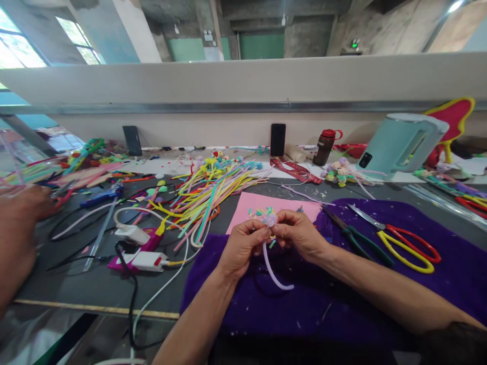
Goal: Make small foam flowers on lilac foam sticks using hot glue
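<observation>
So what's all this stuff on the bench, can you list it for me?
pipe cleaner: one, lilac, held by both hands
cloth: one, purple, under the hands
sheet: one, pink, behind the hands
scissors: one, red and yellow, right on cloth
pliers: one, dark green, beside scissors
strips: many, mixed colours, centre left
phones: two, black, propped at wall
bottle: one, brown, red cap, back
kettle: one, pale green, back right
co-worker's hand: one, far left
left hand: pinching the lilac tuft
right hand: pinching it too

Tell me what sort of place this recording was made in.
Probably a craft workshop in an industrial building. A long worktable is strewn with coloured pipe cleaners, scissors and pliers, and both hands hold a small lilac pipe-cleaner piece. Bare concrete beams show overhead.
</observation>
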Demonstrator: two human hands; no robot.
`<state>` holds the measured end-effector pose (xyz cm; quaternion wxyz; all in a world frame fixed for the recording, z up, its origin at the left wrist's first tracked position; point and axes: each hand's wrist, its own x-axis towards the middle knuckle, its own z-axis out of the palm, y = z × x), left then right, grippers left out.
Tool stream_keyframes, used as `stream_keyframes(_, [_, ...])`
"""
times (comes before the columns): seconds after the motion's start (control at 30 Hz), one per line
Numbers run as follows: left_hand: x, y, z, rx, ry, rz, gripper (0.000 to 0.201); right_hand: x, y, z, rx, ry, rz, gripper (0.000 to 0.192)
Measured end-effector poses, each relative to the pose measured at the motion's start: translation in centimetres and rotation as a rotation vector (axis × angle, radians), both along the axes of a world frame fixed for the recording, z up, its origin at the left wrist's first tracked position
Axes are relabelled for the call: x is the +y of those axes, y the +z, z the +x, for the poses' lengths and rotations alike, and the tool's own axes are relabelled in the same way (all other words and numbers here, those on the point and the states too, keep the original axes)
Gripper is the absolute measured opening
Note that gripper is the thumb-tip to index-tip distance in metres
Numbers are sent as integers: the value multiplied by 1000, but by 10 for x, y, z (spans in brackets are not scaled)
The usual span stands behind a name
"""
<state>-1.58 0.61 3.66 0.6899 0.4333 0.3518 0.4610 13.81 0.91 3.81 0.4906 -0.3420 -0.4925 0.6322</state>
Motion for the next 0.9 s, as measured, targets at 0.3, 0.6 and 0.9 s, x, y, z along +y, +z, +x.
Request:
stream_keyframes(0.3, [5,1,-2,-152,-39,-128,21,-3,10,-1,-34,-6,-19,22])
stream_keyframes(0.6, [4,2,-2,-150,-48,-133,20,2,3,0,-77,47,-34,24])
stream_keyframes(0.9, [2,2,0,-121,-9,-60,15,3,2,0,-67,27,-11,23])
